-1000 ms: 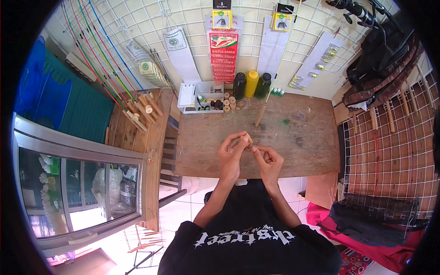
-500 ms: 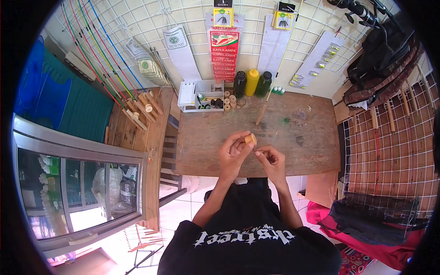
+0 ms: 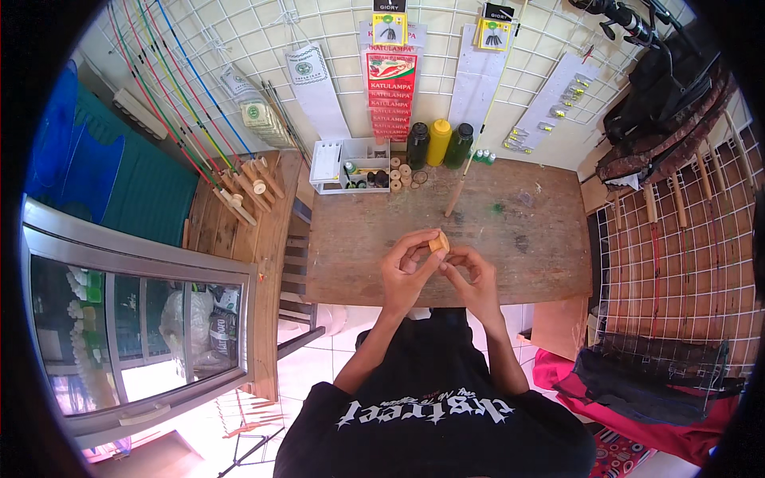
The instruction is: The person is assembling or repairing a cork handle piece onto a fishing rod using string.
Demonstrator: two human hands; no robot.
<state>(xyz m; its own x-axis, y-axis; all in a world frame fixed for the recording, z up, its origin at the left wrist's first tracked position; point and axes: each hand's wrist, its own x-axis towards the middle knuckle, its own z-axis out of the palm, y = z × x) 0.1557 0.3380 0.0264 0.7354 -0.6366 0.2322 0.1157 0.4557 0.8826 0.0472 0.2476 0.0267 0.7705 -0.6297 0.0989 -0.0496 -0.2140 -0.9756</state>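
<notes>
My left hand [image 3: 409, 264] holds a small, light wooden piece [image 3: 439, 242], like a short spool or knob, between closed fingers above the front half of the wooden table [image 3: 366, 255]. My right hand [image 3: 467, 275] is closed with its fingertips pinched at the lower right side of the piece; what is between them is too small or hidden to make out. Beyond my hands a thin upright rod with a wooden handle [image 3: 456, 197] stands on the table.
At the table's back are a white organiser [image 3: 325, 166], several wooden spools [image 3: 402, 175] and bottles [image 3: 438, 142]. At left are rods [image 3: 239, 199] on a side bench and a glass cabinet [image 3: 139, 319]. At right are a rack [image 3: 661, 279] and black bags [image 3: 645, 111].
The wooden piece has turned in my left hand. My right hand moved slightly away from it, then came back up against it.
</notes>
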